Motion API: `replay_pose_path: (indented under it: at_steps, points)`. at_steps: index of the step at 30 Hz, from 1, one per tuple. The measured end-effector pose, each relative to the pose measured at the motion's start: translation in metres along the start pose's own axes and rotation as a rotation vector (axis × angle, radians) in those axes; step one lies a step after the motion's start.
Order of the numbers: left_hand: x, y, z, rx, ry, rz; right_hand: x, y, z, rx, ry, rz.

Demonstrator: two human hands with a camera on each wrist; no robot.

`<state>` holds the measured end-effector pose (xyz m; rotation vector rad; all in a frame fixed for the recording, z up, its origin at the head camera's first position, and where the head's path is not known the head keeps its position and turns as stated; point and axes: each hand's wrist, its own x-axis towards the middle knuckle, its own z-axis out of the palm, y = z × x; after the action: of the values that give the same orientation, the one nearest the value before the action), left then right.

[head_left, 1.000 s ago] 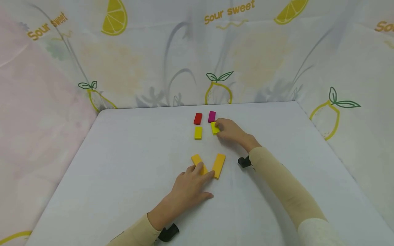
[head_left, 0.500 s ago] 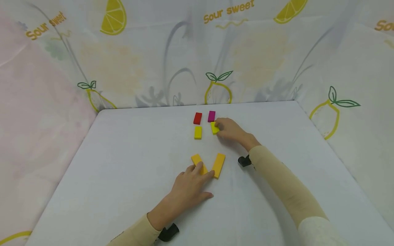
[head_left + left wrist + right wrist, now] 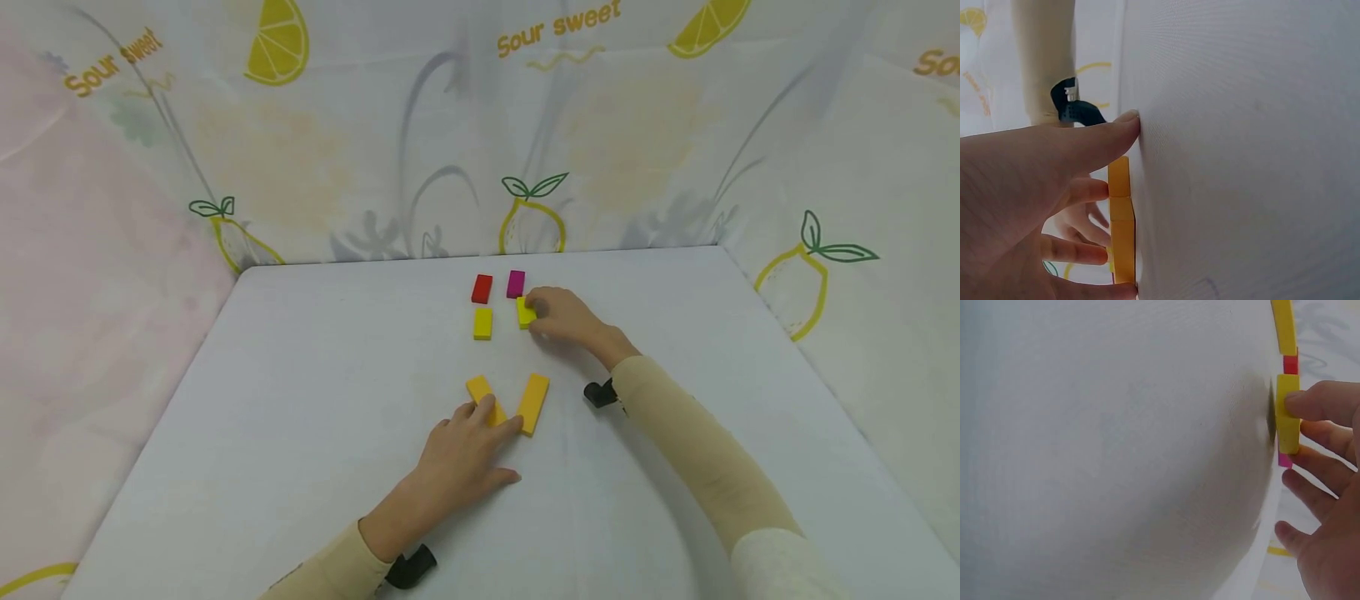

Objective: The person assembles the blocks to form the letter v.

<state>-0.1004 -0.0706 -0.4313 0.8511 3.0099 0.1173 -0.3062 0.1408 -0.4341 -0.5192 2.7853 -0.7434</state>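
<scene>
With thumb and fingers, my right hand [image 3: 567, 317] pinches a small yellow block [image 3: 524, 315] near the back of the table. In the right wrist view that yellow block [image 3: 1287, 428] shows under the thumb, a shadow beside it. My left hand [image 3: 453, 467] lies lower down with fingers spread. Its fingertips rest on two longer orange-yellow blocks, the left one [image 3: 480, 390] and the right one [image 3: 535, 400], which slant toward each other in a V. The left wrist view shows these orange-yellow blocks [image 3: 1124, 250] by the fingertips, the thumb held apart.
A second yellow block [image 3: 483, 324] lies left of the pinched one. Behind are a red block [image 3: 482, 289] and a magenta block [image 3: 516, 284]. The white table [image 3: 300, 400] meets a lemon-printed cloth [image 3: 337, 167] at its back edge.
My right hand has shifted slightly to the right with the yellow block between its fingers. The left hand and the other blocks stay put.
</scene>
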Motion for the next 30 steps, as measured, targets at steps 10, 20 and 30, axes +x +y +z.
replay_pose_path:
  at_steps: [10, 20, 30]
  points:
    - [0.001, -0.001, 0.001, 0.002, -0.01, 0.002, -0.007, -0.002, -0.003, -0.004, 0.025, -0.009]
    - [0.002, -0.001, -0.001, -0.001, -0.015, 0.005, -0.015, -0.01, -0.01, -0.02, 0.08, -0.078]
    - [0.002, -0.001, 0.001, -0.007, -0.01, 0.002, -0.027, -0.018, -0.012, -0.047, 0.093, -0.131]
